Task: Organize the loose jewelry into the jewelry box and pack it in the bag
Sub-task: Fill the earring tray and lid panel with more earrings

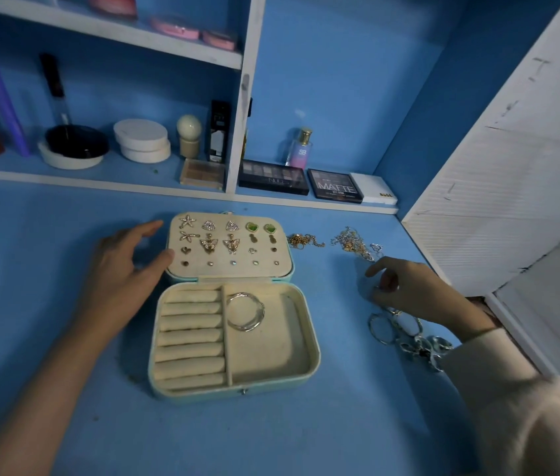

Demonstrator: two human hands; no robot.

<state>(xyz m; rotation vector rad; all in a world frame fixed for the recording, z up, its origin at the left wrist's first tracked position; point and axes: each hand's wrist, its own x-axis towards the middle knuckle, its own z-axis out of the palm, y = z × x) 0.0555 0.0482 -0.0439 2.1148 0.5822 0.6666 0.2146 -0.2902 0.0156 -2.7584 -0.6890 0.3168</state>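
Note:
An open pale-teal jewelry box (313, 352) lies on the blue desk. Its raised lid panel (230, 271) holds several pairs of earrings. The bottom half has cream ring rolls (189, 334) on the left and silver bangles (246, 311) in the right compartment. My left hand (127, 269) rests at the lid's left edge, fingers spread, thumb touching it. My right hand (419, 290) hovers over loose jewelry right of the box, fingertips curled together and blurred. Loose silver bangles (380, 329), rings (423, 350), a gold chain (301, 240) and tangled chains (354, 242) lie there. No bag shows.
A low shelf behind the box carries makeup palettes (273, 182), a perfume bottle (301, 149), round compacts (141, 140) and a black dish (76, 142). A white slatted panel (512, 187) stands close on the right. Bare blue desk lies in front of the box.

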